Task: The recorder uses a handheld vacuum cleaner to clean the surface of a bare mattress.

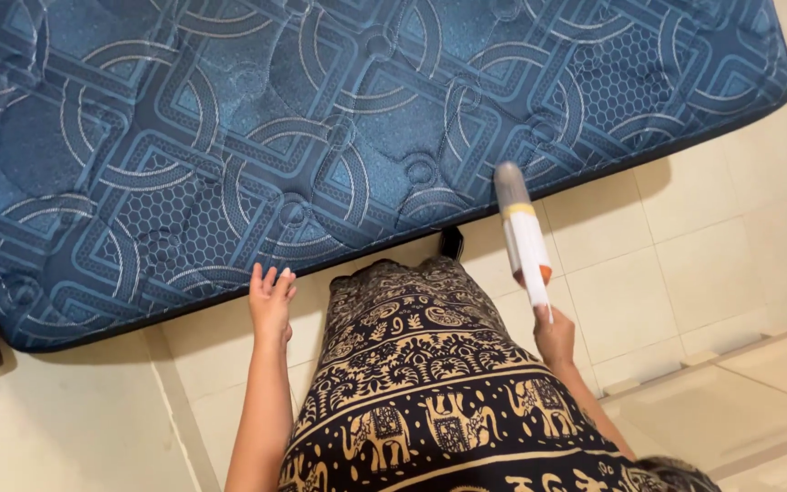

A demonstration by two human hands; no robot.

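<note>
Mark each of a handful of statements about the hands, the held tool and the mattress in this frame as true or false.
1. The right hand holds a white handheld tool with a grey tip and an orange patch. True.
2. The left hand grips a folded sheet. False: it holds nothing; its open fingers reach up beside the edge of the blue quilted mattress with a ring pattern.
3. The tool's grey tip points toward the mattress. True.
4. The floor is dark carpet. False: it is pale cream tile.
5. The person wears a dark garment printed with tan elephants. True.
6. The mattress is covered with pillows. False: its quilted top is bare.
</note>
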